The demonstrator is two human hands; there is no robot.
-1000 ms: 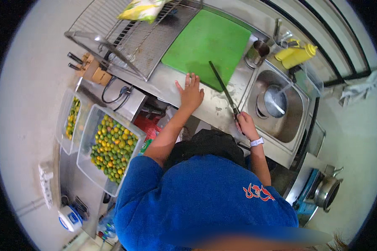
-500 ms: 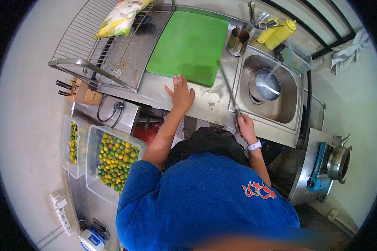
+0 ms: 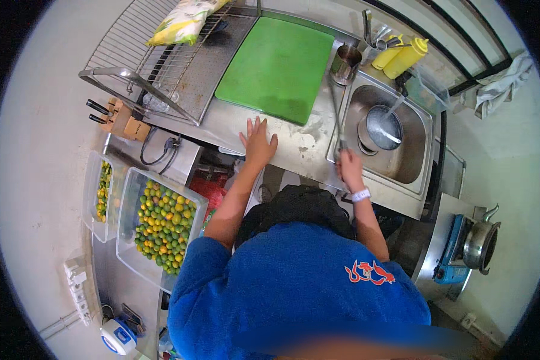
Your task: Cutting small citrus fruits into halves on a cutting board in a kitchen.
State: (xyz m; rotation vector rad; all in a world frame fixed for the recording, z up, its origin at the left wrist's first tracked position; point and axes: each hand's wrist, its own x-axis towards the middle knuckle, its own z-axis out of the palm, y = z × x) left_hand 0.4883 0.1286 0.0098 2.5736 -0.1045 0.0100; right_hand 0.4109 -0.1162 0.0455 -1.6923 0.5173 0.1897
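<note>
A: Position of the long narrow knife (image 3: 337,114)?

B: In the right hand (image 3: 350,168), blade running to twelve o'clock, over the steel counter (image 3: 288,144) between the green cutting board (image 3: 276,69) and the sink (image 3: 408,168). Tip near the steel cup (image 3: 346,64); cannot tell whether it touches anything.

A: Fingers?

B: Right: curled round the handle (image 3: 342,145), blurred; thumb placement unclear. Left hand (image 3: 260,145), between nine and ten o'clock of the right: fingers spread near the board's front edge, holding nothing. Cannot tell if it presses the counter.

A: Handling, your judgement?

B: Fairly light, but the length should make it tip-heavy. Blade likely stiff, perhaps slight flex. Handle could turn slippery if wet: water runs into the pot (image 3: 380,128) at one o'clock from the right hand.

A: Best hold?

B: Full grip on the handle, close behind the blade; treat the edge as sharp.
</note>
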